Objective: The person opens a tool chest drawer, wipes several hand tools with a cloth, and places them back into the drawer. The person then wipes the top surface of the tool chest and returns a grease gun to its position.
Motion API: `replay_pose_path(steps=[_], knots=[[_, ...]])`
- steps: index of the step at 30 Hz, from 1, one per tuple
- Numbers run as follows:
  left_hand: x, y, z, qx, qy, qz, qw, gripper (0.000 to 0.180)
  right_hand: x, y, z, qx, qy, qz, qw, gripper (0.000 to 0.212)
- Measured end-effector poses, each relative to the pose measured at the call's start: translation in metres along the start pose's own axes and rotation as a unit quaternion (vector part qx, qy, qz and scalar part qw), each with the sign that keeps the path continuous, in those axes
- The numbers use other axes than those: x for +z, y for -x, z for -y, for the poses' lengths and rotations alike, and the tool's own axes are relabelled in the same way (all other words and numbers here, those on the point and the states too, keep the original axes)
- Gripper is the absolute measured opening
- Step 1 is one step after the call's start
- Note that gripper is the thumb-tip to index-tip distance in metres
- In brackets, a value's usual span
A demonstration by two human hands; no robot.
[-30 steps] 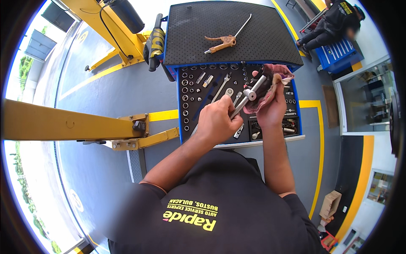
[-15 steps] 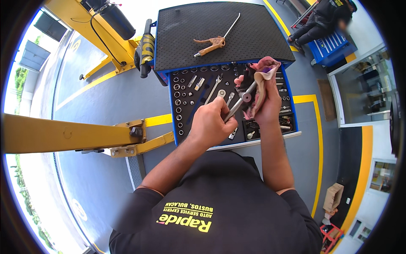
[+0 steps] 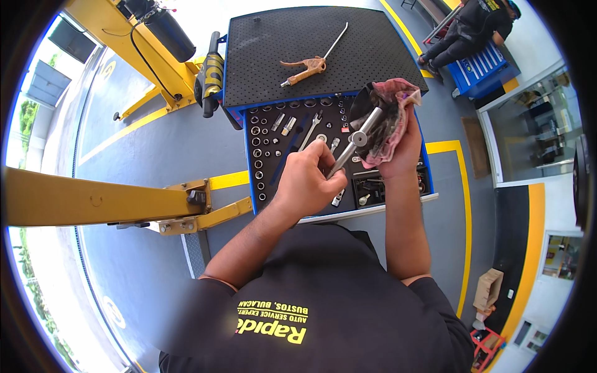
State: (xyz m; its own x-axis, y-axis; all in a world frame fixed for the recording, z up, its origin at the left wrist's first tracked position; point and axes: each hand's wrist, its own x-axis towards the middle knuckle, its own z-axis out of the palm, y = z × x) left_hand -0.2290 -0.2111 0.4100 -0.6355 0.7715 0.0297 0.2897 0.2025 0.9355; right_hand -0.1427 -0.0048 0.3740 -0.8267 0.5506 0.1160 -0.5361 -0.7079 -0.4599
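My left hand is closed around the lower end of a steel sliding T-handle, a straight bar with a round head part-way along. The bar slants up and to the right, its upper end lying against a stained pink and black rag. My right hand holds this rag from beneath, spread open behind the bar; most of its fingers are hidden. Below both hands is an open tool drawer with sockets, a ratchet and other tools in black foam.
An orange air blow gun lies on the cabinet's black perforated top. To the left stand a yellow lift post and lift arm. At the upper right, a person sits by a blue tool chest.
The rag has opened out and shifted slightly right, baring the bar's upper end. My right hand has turned with it, while my left hand keeps its grip on the bar.
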Motion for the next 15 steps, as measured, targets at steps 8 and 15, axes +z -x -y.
replay_pose_path(steps=[8,15], knots=[[0.009,-0.015,0.010,0.157,-0.174,-0.033,0.971,0.025,0.020,0.063,-0.064,0.082,-0.009,-0.029,0.996,0.052],[-0.041,-0.001,-0.002,0.130,-0.123,-0.099,0.979,0.021,-0.005,0.046,-0.038,0.083,-0.167,0.027,0.982,0.040]])
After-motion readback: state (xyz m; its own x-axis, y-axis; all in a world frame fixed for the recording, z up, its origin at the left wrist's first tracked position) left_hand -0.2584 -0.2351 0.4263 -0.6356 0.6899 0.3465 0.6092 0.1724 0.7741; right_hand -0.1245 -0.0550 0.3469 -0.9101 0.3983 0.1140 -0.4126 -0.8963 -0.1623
